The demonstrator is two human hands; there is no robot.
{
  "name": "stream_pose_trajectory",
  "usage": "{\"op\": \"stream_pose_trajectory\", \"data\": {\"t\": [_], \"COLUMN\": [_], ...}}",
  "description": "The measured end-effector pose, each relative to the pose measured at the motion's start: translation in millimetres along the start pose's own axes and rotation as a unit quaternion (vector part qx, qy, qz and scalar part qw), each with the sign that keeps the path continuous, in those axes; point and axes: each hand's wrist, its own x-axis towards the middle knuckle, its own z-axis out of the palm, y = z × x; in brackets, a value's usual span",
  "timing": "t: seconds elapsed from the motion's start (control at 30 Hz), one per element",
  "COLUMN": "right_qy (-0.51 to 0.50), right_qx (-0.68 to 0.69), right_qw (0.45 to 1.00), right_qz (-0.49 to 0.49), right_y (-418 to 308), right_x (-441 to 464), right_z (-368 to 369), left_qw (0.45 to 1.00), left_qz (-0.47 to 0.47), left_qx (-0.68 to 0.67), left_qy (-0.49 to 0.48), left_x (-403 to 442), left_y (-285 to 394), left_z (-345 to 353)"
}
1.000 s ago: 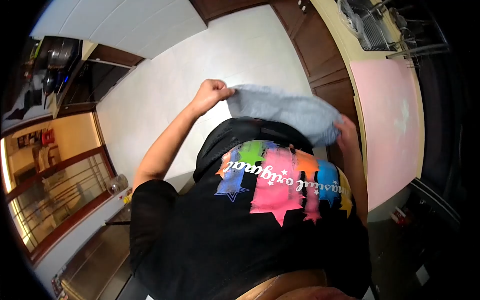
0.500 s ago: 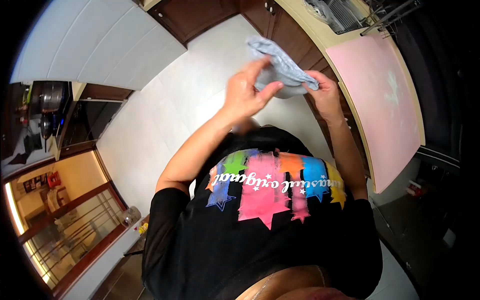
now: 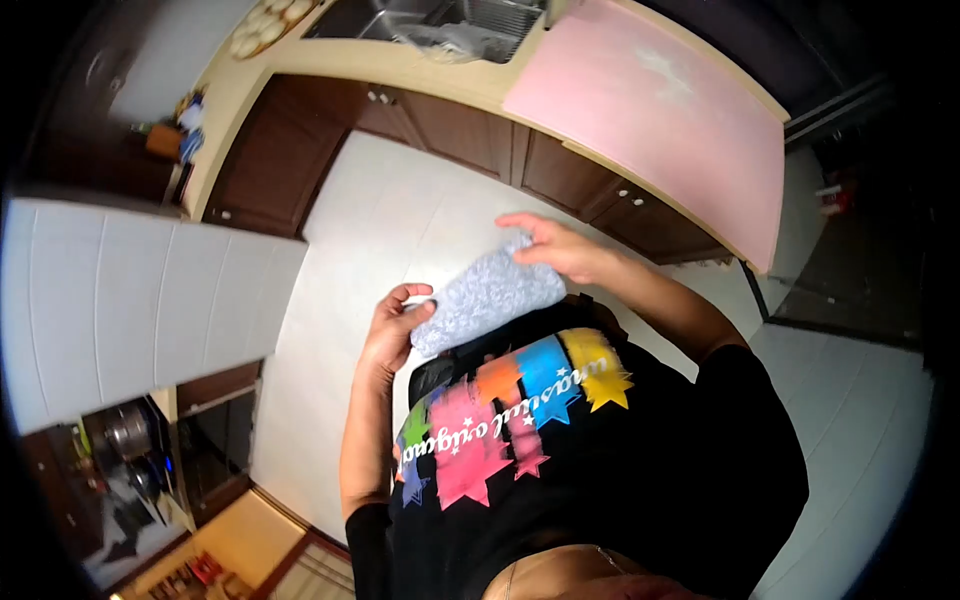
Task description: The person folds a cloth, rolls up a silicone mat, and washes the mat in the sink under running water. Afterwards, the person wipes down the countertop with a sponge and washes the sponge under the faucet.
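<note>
A light blue-grey patterned cloth (image 3: 490,295) is folded over and held in front of my waist, above the floor. At its left end, my left hand (image 3: 390,325) grips it with the thumb on top. My right hand (image 3: 560,250) holds the upper right part, thumb on the cloth and the index finger stretched out past its edge. Parts of the fingers on both hands are hidden by the cloth.
Ahead runs a counter with a pink mat (image 3: 650,110), marked by a whitish smear, and a metal sink (image 3: 385,18) with a clear plastic bag (image 3: 455,42). Round pale pieces (image 3: 268,25) lie on a tray farther left. Brown cabinets (image 3: 455,135) stand below.
The cloth has come down closer to my body and is now folded with its broad side showing. My left hand has gripped its left end. The view has turned toward the counter.
</note>
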Motion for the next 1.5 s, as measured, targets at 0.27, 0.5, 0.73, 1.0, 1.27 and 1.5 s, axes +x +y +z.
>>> {"op": "stream_pose_trajectory", "data": {"t": [0.27,0.5,0.73,1.0,1.27,1.5], "right_qy": [-0.009,0.323,0.105,-0.135,-0.024,0.121], "right_qx": [0.217,-0.101,-0.392,-0.220,-0.015,-0.153], "right_qw": [0.957,0.938,0.870,0.963,0.989,0.953], "right_qz": [0.193,-0.070,-0.279,-0.083,-0.145,-0.233], "right_y": [69,7,-3,5,-7,-39], "right_x": [-11,0,0,-5,7,-1], "right_z": [-13,6,23,34,40,33], "left_qw": [0.870,0.973,0.996,0.983,0.874,0.964], "left_qz": [0.189,-0.025,-0.035,-0.113,0.293,0.177], "left_qx": [0.431,0.216,-0.055,0.087,0.389,0.193], "left_qy": [-0.151,-0.071,-0.054,-0.113,0.015,-0.046], "left_x": [20,44,44,21,0,0], "left_y": [4,14,25,33,47,77], "left_z": [54,62,49,58,58,79]}}
